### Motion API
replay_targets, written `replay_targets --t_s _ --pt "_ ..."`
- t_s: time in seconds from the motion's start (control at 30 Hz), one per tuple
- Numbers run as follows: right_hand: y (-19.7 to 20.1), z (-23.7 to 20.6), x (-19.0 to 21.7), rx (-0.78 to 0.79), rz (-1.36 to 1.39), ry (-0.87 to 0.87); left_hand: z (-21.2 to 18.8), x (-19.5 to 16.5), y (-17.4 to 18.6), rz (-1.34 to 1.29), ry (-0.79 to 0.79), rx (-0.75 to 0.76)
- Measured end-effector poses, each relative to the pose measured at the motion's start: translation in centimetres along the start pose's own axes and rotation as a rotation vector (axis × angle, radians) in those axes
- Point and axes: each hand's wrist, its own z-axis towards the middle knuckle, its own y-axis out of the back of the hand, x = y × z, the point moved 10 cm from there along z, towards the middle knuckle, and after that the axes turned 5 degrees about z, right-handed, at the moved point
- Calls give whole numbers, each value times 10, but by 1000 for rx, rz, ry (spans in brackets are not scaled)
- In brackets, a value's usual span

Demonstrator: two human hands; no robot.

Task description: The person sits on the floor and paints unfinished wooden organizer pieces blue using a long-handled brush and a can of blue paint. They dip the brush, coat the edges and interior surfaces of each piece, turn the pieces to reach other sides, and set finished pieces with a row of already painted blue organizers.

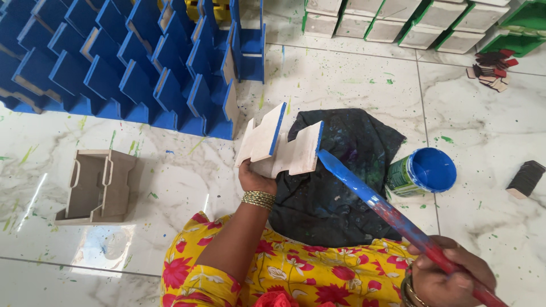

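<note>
Head view looks down at a person sitting on a white floor [352,79]. The left hand [254,177] reaches forward from a bent arm and grips a wood box [281,145] from below, fingers closed around its bottom. The box is held up over a dark cloth [341,187] on the lap. It is bare wood with blue on its edges. It is tipped, and its long side runs left to right.

The right hand [452,276] is low at the right and closed tight around a brush [375,199]. The brush is long and covered in blue and red paint. It points up and to the left, and its blue tip touches the right edge of the box.

A can [424,171] of blue paint stands open just beside the cloth. A bare box [96,186] sits on the floor to the left. Many blue boxes [125,62] stand in rows at the top left.
</note>
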Motion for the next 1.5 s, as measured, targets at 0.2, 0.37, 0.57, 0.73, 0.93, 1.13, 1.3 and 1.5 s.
replay_targets --t_s 0.2,0.37,0.57,0.73,0.93,1.13,1.3,1.5 --pt "-24 15 13 282 69 -188 -1 -9 -4 -28 -67 25" --pt "6 -3 1 66 85 -233 2 -9 2 -54 -69 -13" --pt "-8 -23 -13 103 135 -193 3 -12 1 -67 -103 -1" --pt "-21 5 14 216 162 -204 5 -15 0 -83 -104 -2" --pt "-11 -5 -2 63 117 -137 3 -17 -8 -69 -154 73" --pt "-3 -7 4 120 158 -133 0 -18 -6 -47 -110 19" --pt "5 8 16 -40 -100 -11 0 -9 -4 -35 -48 29" --pt "-7 4 -4 -40 95 -96 2 -8 -1 -14 -73 45"
